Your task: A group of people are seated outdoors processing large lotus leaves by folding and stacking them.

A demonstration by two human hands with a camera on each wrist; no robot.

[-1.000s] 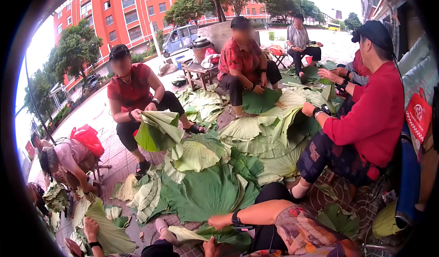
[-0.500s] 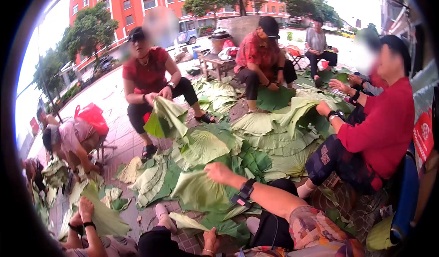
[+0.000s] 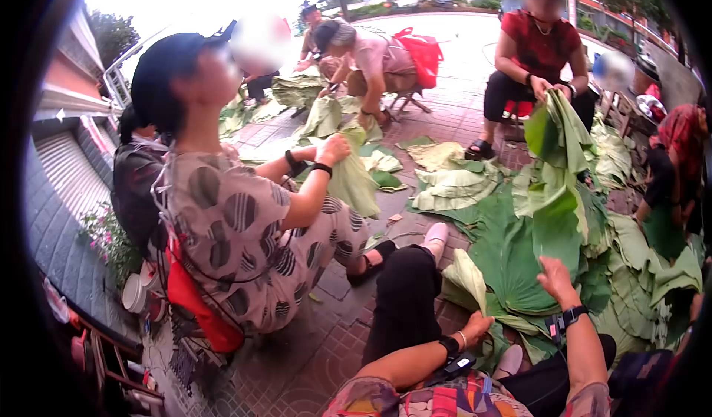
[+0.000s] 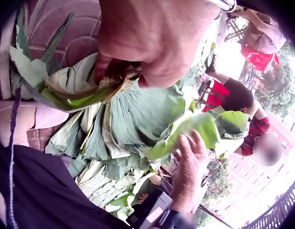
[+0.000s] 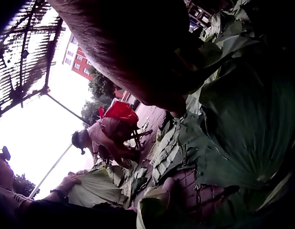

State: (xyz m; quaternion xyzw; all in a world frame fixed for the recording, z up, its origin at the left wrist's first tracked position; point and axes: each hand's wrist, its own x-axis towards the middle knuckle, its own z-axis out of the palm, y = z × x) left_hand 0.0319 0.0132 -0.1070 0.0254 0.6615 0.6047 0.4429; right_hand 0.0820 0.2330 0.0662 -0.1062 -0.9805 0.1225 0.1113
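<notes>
My left hand (image 3: 475, 328) grips the gathered stem ends of several folded lotus leaves (image 4: 73, 86), low over my lap; in the left wrist view its thumb and fingers close round the brownish bunch. My right hand (image 3: 558, 282) is stretched forward over the pile, its fingers extended (image 4: 193, 148) at the lower edge of a pale green lotus leaf (image 3: 560, 228) that stands up in front of it. Below spreads a wide heap of overlapping lotus leaves (image 3: 504, 250), dark green and pale. The right wrist view shows that hand mostly in shadow.
On my left sits a person in a spotted outfit (image 3: 230, 228), holding a leaf (image 3: 354, 176). Across the heap, a person in red (image 3: 540, 53) holds another folded leaf (image 3: 567, 131). More people work behind. A pink shoe (image 3: 436, 239) stands beside the leaves on paving (image 3: 319, 350).
The head view has swung left, bringing the spotted-clothed neighbour into sight. My right hand first rose from beside the left hand with a leaf, then reached out over the heap. The left hand keeps its bunch.
</notes>
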